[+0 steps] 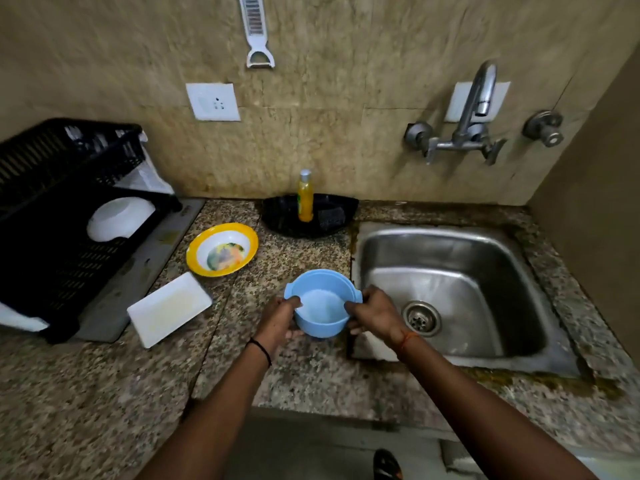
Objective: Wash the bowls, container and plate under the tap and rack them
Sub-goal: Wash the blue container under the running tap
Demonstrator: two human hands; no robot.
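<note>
Right now I have both hands on one blue bowl (322, 303), lifted just above the worktop (311, 368) beside the sink's left rim. My left hand (280, 322) grips its 9 o'clock side, thumb over the rim and fingers curled beneath; my right hand (374, 315) pinches the 3 o'clock side, thumb inside the rim. The bowl sits mouth up, tipped slightly toward me, and its two small rim handles give it a long axis running 9 to 3.

From the blue bowl I count the rest. One yellow-rimmed plate (222, 249) lies flat at about 10 o'clock, face up with coloured residue in its well. One white rectangular container (169, 309) lies at 9 o'clock, open side up, long axis running from 8 toward 2. One white bowl (119, 218) is tilted on its edge in the black rack (52, 271), further out toward 10 o'clock, its base facing me. That makes two bowls, one plate, one container.

One steel sink (450, 292) lies at 3 o'clock, basin bare with the drain near its left front. One tap (474, 109) is mounted on the wall at 1 o'clock, spout arching up and curving forward; I see no water running. One yellow soap bottle (305, 197) stands upright in a black tray (277, 216) at 12 o'clock.
</note>
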